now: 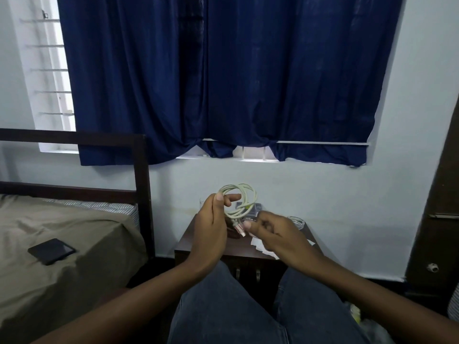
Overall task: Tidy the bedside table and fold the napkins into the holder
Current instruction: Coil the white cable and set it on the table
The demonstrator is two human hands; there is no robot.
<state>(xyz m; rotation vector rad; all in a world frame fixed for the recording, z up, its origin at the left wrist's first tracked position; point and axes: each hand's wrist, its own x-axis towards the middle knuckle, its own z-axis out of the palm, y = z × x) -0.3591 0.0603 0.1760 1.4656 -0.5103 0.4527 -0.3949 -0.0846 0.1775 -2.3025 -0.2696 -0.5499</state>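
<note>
Blue curtains (pixel 248 83) are hanging behind the bedside table (pixel 184 245), over which the left hand (pixel 208 234) is gripping a coiled white cable (pixel 244 194) and the right hand (pixel 275 234) is pinching its loose ends. A slackening grip would likely be letting the coil spring open onto the napkins (pixel 258 244) lying on the tabletop.

Deep navy blue curtain (pixel 223 78), pale blue-white wall (pixel 323 194), off-white coiled cable (pixel 242 199), dark brown bench (pixel 183 247), white napkins (pixel 258 244), taupe bedsheet (pixel 62 234), striped mattress edge (pixel 119 207), black phone (pixel 51 251), dark brown bed frame (pixel 141 184), blue-grey jeans (pixel 223 306).
</note>
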